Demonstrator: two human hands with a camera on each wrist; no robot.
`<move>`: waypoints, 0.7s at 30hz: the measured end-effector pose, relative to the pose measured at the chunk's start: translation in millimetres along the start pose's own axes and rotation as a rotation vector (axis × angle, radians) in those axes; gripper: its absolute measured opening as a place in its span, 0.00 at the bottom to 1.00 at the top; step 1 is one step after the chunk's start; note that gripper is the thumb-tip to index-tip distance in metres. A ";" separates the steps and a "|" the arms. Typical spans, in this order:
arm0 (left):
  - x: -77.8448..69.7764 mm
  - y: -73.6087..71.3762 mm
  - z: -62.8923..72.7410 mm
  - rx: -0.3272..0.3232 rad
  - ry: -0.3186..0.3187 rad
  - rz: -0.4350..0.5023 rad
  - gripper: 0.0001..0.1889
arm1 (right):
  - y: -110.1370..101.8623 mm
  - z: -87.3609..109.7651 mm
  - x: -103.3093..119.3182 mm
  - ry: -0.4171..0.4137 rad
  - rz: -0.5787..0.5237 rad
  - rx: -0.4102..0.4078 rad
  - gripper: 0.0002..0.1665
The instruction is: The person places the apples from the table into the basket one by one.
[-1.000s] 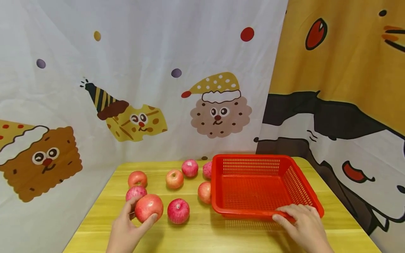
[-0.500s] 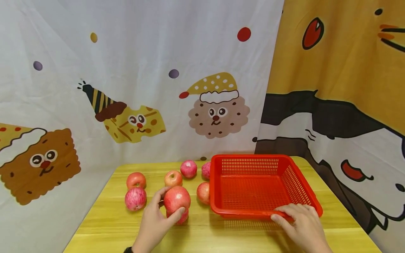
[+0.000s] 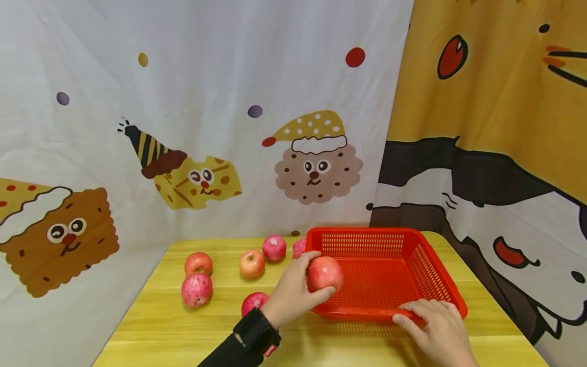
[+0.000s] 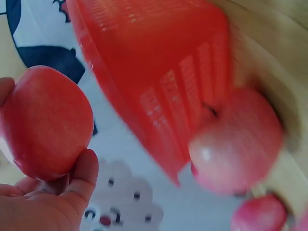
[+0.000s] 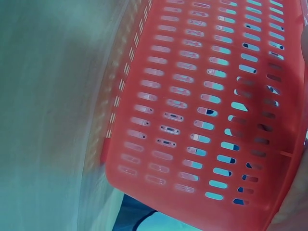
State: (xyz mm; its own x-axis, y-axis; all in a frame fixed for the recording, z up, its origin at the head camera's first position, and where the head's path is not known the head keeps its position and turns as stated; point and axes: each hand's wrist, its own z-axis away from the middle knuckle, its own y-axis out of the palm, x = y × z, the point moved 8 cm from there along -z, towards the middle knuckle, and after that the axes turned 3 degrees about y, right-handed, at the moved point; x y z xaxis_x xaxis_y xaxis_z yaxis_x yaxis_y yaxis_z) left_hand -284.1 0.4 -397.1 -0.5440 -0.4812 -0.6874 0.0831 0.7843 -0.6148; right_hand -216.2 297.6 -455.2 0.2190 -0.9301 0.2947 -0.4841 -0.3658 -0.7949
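On the wood-grain table (image 3: 151, 331), as the head camera sees it, are one red basket (image 3: 376, 275) and six visible loose apples: a smooth red apple (image 3: 198, 262) and a streaked pink apple (image 3: 196, 289) close together at the left, a yellowish-red apple (image 3: 252, 264) and a deep pink apple (image 3: 274, 248) farther back, a half-hidden apple (image 3: 299, 247) beside the basket's back left corner, and a crimson apple (image 3: 254, 303) partly behind the left wrist. A seventh, the held apple (image 3: 325, 273), is in the left hand (image 3: 294, 288) at the basket's left side; whether it is past the rim, I cannot tell. That arm reaches up from the lower middle in a black wristband (image 3: 258, 326) and dark sleeve (image 3: 229, 352), thumb and fingers parted by the apple's width and gripping it. From the lower right, the right hand (image 3: 434, 323) pinches the near rim, fingers over the top, thumb in front. In the left wrist view, the held apple is round, smooth and rosy red, with background between it and the rim; a blurred apple (image 4: 236, 142) with a dark stem is beside the slotted wall, a pinker apple (image 4: 259, 213) below. In the right wrist view, one basket wall shows rows of oval slots; only a sliver of hand appears at the right edge.
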 end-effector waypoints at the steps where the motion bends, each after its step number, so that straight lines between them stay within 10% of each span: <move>1: -0.9 8.2 -7.0 0.025 -0.007 -0.008 0.39 | 0.6 0.1 -0.2 0.006 0.004 0.007 0.15; 11: 9.4 76.0 -42.4 0.260 -0.056 -0.160 0.40 | 5.7 -1.3 0.1 0.037 0.012 0.056 0.16; 21: 18.9 102.0 -45.0 0.399 -0.074 -0.472 0.37 | 4.5 -1.4 -1.0 0.041 0.018 0.058 0.16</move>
State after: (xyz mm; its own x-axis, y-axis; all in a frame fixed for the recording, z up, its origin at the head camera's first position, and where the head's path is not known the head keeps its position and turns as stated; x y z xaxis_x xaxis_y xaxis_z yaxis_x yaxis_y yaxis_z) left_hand -323.5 89.0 -455.4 -0.5400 -0.7773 -0.3228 0.1616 0.2807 -0.9461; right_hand -219.8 296.9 -458.3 0.1750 -0.9375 0.3008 -0.4375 -0.3477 -0.8293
